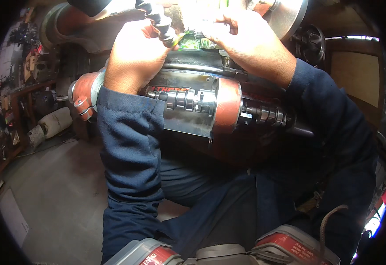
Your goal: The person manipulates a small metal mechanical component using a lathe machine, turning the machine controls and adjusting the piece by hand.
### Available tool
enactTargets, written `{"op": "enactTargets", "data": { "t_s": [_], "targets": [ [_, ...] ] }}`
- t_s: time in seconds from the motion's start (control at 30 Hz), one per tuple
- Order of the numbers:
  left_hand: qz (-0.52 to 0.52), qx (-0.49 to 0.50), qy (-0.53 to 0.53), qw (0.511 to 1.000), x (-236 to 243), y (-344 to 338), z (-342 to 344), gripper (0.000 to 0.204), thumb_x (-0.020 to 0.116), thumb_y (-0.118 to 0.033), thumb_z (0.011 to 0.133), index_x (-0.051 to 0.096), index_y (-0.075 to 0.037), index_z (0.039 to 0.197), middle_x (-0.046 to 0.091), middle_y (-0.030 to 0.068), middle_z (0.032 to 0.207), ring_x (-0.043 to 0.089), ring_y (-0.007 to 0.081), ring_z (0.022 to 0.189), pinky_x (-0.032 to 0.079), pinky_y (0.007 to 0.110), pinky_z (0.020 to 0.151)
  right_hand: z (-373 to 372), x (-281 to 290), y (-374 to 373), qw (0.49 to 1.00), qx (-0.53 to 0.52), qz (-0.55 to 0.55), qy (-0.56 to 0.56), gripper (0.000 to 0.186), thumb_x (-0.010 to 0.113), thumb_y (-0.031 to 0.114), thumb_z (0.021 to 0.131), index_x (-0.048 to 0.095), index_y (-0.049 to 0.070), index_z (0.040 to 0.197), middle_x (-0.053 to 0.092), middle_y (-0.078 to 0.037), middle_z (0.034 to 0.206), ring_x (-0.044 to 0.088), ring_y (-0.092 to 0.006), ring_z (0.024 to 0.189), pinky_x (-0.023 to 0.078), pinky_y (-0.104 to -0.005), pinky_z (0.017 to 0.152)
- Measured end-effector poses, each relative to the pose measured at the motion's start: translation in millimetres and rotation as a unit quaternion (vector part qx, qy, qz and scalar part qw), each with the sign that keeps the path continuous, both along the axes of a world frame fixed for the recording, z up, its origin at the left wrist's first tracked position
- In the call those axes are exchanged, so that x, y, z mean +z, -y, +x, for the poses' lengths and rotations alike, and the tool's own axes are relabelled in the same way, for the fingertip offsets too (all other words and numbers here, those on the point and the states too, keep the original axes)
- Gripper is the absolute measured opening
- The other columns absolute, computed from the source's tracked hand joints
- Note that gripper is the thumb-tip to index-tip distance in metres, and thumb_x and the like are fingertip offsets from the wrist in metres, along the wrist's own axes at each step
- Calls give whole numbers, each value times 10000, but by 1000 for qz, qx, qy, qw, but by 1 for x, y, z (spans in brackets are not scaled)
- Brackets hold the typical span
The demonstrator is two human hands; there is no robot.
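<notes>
My left hand (138, 51) is at the upper middle, back toward me, its curled fingers mostly hidden. A dark twisted hose (160, 26) comes down across it, ending beside its thumb side. My right hand (255, 44) reaches in opposite, fingertips pinched at a small shiny metal piece (197, 32) washed out by glare. Between the hands lies a bright green-lit spot (191, 43). Below them a camshaft (182, 100) with polished lobes lies across the machine, passing through a red ring-shaped support (227, 106); its right part (266, 115) continues past the ring.
A red clamp-like end (85, 95) of the machine projects at left. A large round wheel (290, 17) stands at upper right, with a dark handwheel (312, 44) beyond. Shelving with parts (25, 106) lines the left wall above the grey floor (65, 185). Respirator filters (285, 245) fill the lower edge.
</notes>
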State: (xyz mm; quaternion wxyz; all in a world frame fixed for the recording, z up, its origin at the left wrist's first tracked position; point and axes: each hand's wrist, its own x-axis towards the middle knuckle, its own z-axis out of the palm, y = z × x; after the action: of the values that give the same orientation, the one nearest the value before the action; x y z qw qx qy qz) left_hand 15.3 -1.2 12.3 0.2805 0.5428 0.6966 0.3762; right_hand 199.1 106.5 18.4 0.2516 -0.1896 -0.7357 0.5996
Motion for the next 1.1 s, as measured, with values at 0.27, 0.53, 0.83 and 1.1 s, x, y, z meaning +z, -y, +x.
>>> {"op": "enactTargets", "data": {
  "t_s": [0.27,0.53,0.83,1.1],
  "targets": [
    [24,0,-87,996,-20,-1,-8,182,747,-167,843,747,-28,960,741,89,895,678,190,820,522,331,800,-10,-12,-6,956,85,-172,-223,341,569,88,1005,519,-16,1325,624,-138,1185,614,-199,1076,531,-333,910],
    [-13,1,-3,1000,-7,-2,-2,167,745,-141,835,749,-27,957,741,85,895,677,198,819,522,329,800,-10,-9,-6,965,70,-159,-197,373,585,84,997,510,-4,1352,613,-131,1219,603,-206,1106,520,-341,936],
    [12,8,-21,1000,-11,-1,0,203,771,-175,850,748,-23,984,751,65,859,670,139,763,519,294,749,-6,-7,-4,974,66,-126,-175,373,564,88,1005,499,-4,1360,607,-134,1228,599,-208,1113,516,-340,943],
    [0,-14,19,1000,-3,-1,4,183,756,-166,867,749,-23,981,751,58,851,672,126,761,519,290,739,-4,-9,-5,979,63,-104,-163,373,543,91,1013,487,-5,1369,602,-137,1238,595,-210,1120,512,-339,950]
  ]
}}
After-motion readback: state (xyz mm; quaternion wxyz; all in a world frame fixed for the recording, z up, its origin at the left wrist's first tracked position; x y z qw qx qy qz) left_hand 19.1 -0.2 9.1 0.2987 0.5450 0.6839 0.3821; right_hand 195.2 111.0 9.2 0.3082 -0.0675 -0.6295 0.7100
